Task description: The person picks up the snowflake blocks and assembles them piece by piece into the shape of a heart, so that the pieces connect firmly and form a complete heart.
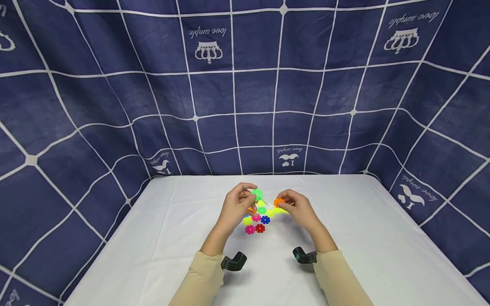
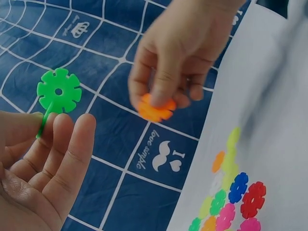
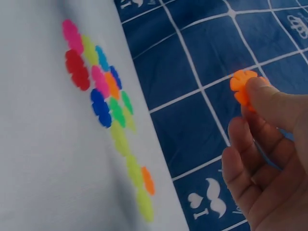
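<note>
My left hand (image 1: 234, 206) pinches a pair of green notched plastic discs (image 2: 59, 90) slotted together; one faces the left wrist camera, the other is seen edge-on between thumb and fingers. To its right, my right hand (image 1: 301, 209) holds a single orange notched disc (image 3: 243, 83) between thumb and index finger. Both hands are raised over the white table, and the two held pieces are apart. Beneath them lie several loose discs of the same kind, among them a red disc (image 1: 260, 228), a dark blue disc (image 1: 265, 219) and a pink disc (image 1: 250, 229).
A white cloth covers the table (image 1: 183, 255). Yellow discs (image 3: 120, 138) trail off to the right of the loose group, with another orange disc (image 3: 148, 180) beside them. A navy curtain (image 1: 252, 93) with white grid lines hangs behind the table and at both sides.
</note>
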A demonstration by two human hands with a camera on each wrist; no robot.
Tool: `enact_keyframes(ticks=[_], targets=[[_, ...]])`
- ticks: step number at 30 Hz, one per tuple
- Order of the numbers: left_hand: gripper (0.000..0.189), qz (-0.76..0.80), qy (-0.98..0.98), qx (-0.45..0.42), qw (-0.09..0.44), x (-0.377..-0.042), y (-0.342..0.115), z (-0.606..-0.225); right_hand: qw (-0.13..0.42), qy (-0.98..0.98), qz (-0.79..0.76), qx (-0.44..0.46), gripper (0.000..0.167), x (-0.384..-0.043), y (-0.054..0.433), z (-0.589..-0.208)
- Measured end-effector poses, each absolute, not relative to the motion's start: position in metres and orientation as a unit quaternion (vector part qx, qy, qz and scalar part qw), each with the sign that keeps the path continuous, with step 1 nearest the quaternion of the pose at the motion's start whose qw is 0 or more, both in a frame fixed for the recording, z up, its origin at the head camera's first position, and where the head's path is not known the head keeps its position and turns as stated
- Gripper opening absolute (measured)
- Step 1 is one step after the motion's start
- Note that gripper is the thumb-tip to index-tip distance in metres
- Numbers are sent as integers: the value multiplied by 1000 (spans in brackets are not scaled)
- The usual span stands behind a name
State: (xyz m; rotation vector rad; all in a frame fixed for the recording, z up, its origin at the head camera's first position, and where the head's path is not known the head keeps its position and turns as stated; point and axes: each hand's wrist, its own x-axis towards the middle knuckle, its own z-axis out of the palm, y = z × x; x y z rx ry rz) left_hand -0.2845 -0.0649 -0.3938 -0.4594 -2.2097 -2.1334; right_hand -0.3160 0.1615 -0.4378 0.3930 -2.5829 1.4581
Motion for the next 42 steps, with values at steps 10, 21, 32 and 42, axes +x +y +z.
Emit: enact_keyframes(ticks=[10, 21, 32, 42], targets=[[25, -673, -723, -156, 14, -283, -63, -395, 137, -796, 562, 176, 15, -307, 161, -419], [23, -672, -723, -159, 2, -280, -58, -392, 157, -754, 604, 204, 16, -294, 145, -403], [20, -679, -712, -181, -5, -279, -57, -392, 145, -751, 607, 215, 11, -290, 134, -402], [20, -694, -691, -199, -18, -277, -57, -391, 163, -749, 601, 226, 7, -287, 130, -403]])
